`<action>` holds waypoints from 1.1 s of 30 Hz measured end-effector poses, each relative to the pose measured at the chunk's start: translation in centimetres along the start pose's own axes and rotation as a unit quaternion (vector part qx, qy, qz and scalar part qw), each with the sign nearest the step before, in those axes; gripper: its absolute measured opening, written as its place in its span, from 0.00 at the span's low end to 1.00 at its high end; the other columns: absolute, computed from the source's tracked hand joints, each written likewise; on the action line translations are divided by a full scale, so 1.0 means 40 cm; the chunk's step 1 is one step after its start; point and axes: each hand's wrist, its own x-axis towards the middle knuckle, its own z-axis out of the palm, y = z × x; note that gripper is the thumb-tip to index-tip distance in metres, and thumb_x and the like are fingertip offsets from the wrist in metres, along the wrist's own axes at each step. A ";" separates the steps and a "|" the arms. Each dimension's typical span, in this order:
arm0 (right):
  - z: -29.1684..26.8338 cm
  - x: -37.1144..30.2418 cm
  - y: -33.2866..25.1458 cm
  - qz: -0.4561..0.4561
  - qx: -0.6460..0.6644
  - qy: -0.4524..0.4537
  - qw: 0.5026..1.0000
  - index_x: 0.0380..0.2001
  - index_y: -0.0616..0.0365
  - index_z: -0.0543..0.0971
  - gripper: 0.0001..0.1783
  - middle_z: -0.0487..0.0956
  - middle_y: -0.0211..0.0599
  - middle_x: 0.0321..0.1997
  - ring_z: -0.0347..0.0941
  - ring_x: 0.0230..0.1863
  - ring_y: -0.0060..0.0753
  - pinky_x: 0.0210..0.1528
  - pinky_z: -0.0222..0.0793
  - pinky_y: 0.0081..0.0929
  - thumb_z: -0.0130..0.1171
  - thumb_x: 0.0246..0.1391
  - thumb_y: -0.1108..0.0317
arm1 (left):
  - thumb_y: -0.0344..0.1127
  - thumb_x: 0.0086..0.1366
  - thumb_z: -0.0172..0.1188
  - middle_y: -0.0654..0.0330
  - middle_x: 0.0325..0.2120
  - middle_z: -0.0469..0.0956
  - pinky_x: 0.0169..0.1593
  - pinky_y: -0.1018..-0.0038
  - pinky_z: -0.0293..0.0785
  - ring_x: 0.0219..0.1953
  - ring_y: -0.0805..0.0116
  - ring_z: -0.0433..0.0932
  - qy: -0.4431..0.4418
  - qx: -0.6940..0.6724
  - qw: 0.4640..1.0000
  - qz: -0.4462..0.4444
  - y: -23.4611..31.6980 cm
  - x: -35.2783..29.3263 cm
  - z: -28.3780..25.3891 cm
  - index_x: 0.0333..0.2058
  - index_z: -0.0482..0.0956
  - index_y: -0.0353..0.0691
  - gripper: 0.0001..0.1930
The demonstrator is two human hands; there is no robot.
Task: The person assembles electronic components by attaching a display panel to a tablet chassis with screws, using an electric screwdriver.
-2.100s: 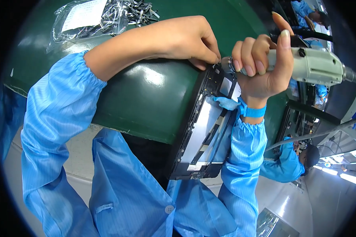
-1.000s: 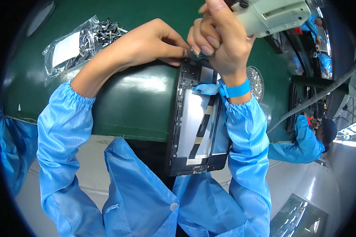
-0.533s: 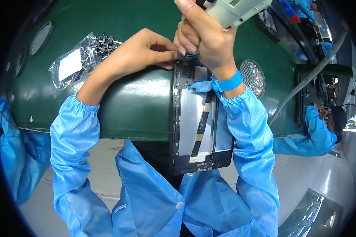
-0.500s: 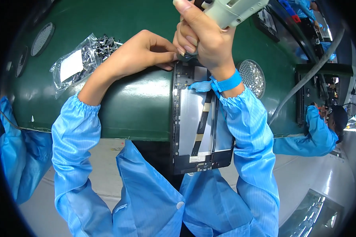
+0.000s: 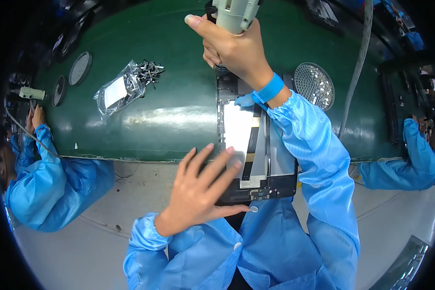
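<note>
My right hand [image 5: 239,53] is closed around a pale grey-green electric screwdriver [image 5: 231,14], its lower end hidden behind the fingers near the tablet's top edge. Below lies an opened black tablet [image 5: 280,186], with silver sheets, a dark ribbon cable and small boards showing inside. It overhangs the table's near edge towards me. My left hand [image 5: 198,186], empty and with fingers spread, is over the tablet's lower left corner; whether it touches is unclear. A blue wrist strap [image 5: 269,88] circles my right wrist, and my forearm hides part of the tablet's right side.
A round dish of small shiny parts [image 5: 314,87] sits right of the tablet. To the left lie a clear bag [image 5: 116,92] with black pieces spilling out and two round dishes [image 5: 80,68]. A grey cable [image 5: 357,72] crosses the right. Co-workers in blue sit on both sides.
My left hand has left the tablet's top edge, come down towards me and spread its fingers. My right hand still grips the screwdriver, now held more upright. The whole view has shifted.
</note>
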 end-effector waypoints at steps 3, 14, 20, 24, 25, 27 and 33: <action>0.027 -0.005 -0.031 -0.035 -0.015 0.008 0.999 0.26 0.61 0.75 0.11 0.68 0.25 0.11 0.62 0.09 0.17 0.12 0.57 0.19 0.65 0.54 0.66 | 0.60 0.45 0.70 0.52 0.58 0.70 0.57 0.51 0.68 0.57 0.41 0.69 0.017 0.051 0.999 0.004 0.021 -0.027 0.065 0.49 0.77 0.37 0.38; -0.413 -0.096 -0.195 -0.066 0.012 0.118 0.991 0.46 0.75 0.72 0.19 0.55 0.21 0.13 0.52 0.12 0.16 0.18 0.55 0.20 0.47 0.61 0.67 | 0.50 0.47 0.72 0.42 0.53 0.72 0.54 0.60 0.74 0.53 0.41 0.74 0.044 0.127 0.990 0.045 -0.159 0.129 0.028 0.53 0.70 0.25 0.41; -0.520 -0.200 -0.197 -0.081 -0.023 0.202 0.976 0.43 0.72 0.73 0.17 0.55 0.23 0.11 0.50 0.10 0.17 0.15 0.54 0.22 0.44 0.59 0.68 | 0.40 0.62 0.61 0.43 0.57 0.68 0.48 0.58 0.76 0.49 0.40 0.75 0.088 0.206 0.974 0.034 -0.371 0.436 0.023 0.58 0.70 0.47 0.25; -0.521 -0.199 -0.190 -0.065 0.066 0.173 0.981 0.39 0.71 0.75 0.13 0.58 0.25 0.10 0.54 0.09 0.19 0.13 0.58 0.24 0.50 0.57 0.70 | 0.40 0.68 0.53 0.42 0.57 0.67 0.47 0.56 0.75 0.47 0.37 0.74 0.135 0.245 0.959 0.050 -0.542 0.659 0.050 0.59 0.69 0.50 0.21; -0.513 -0.197 -0.185 -0.055 0.067 0.166 0.982 0.39 0.71 0.75 0.12 0.58 0.25 0.10 0.54 0.09 0.19 0.13 0.58 0.24 0.51 0.57 0.71 | 0.39 0.69 0.52 0.42 0.57 0.67 0.47 0.55 0.75 0.47 0.36 0.74 0.140 0.242 0.958 0.061 -0.581 0.708 0.060 0.59 0.68 0.50 0.20; -0.490 -0.194 -0.171 -0.028 0.066 0.152 0.986 0.38 0.71 0.75 0.11 0.60 0.25 0.11 0.56 0.09 0.18 0.13 0.58 0.23 0.52 0.57 0.72 | 0.39 0.70 0.49 0.41 0.58 0.66 0.52 0.57 0.73 0.51 0.38 0.72 0.124 0.226 0.965 0.035 -0.643 0.774 0.063 0.61 0.67 0.51 0.21; -0.477 -0.180 -0.153 -0.002 0.068 0.143 0.987 0.36 0.74 0.75 0.10 0.62 0.26 0.10 0.58 0.09 0.18 0.13 0.59 0.22 0.53 0.56 0.75 | 0.57 0.67 0.51 0.44 0.67 0.51 0.66 0.42 0.46 0.69 0.35 0.46 0.184 0.242 0.952 -0.041 -0.638 0.768 0.112 0.66 0.59 0.53 0.32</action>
